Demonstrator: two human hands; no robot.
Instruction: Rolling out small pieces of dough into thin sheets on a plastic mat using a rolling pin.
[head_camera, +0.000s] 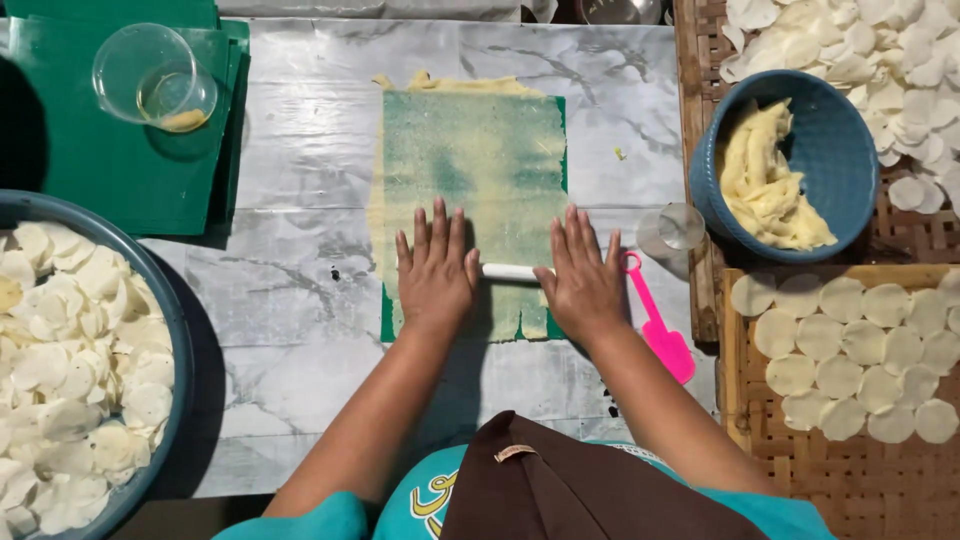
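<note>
Both palms press flat, fingers spread, left hand (435, 268) and right hand (583, 275), on a white rolling pin (509, 271) crossing the near end of a thin yellow dough sheet (470, 160); already flattened over the green mat (386, 318); cut rounds fill the bamboo tray (800, 470).

Grey-white marble-pattern sheet (300, 300) over the work surface, creased, glossy in hard sunlight; dark cast shadows at lower centre; stacked green plastic sheets (90, 150) at far left corner; woven bamboo trays (850, 480) along the right edge, slatted and brown; no walls, floor or windows in view.
</note>
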